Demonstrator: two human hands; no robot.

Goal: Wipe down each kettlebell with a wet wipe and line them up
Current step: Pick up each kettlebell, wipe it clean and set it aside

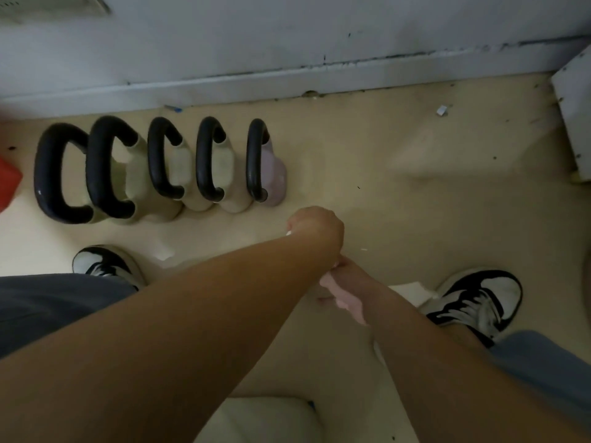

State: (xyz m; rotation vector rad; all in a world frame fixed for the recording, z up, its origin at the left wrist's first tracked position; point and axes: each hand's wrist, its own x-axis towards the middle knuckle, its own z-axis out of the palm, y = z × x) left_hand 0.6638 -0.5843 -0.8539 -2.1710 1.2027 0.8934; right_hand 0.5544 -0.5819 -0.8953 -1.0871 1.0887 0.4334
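Several kettlebells stand in a row by the wall, each with a black handle (pixel 204 161). Most have beige bodies; the rightmost kettlebell (pixel 273 177) is pale pink. My left hand (pixel 315 231) is curled into a fist just right of and in front of the row, touching no kettlebell. A small white scrap, seemingly a wet wipe (pixel 288 233), sticks out of that fist. My right hand (pixel 340 282) lies under my left wrist, blurred and mostly hidden, so its fingers cannot be made out.
A crumpled white wipe (pixel 163 251) lies on the beige floor near my left shoe (pixel 108 263). Another white sheet (pixel 412 290) lies beside my right shoe (pixel 476 298). The grey wall (pixel 287 43) runs behind, with a red object (pixel 8 183) at left.
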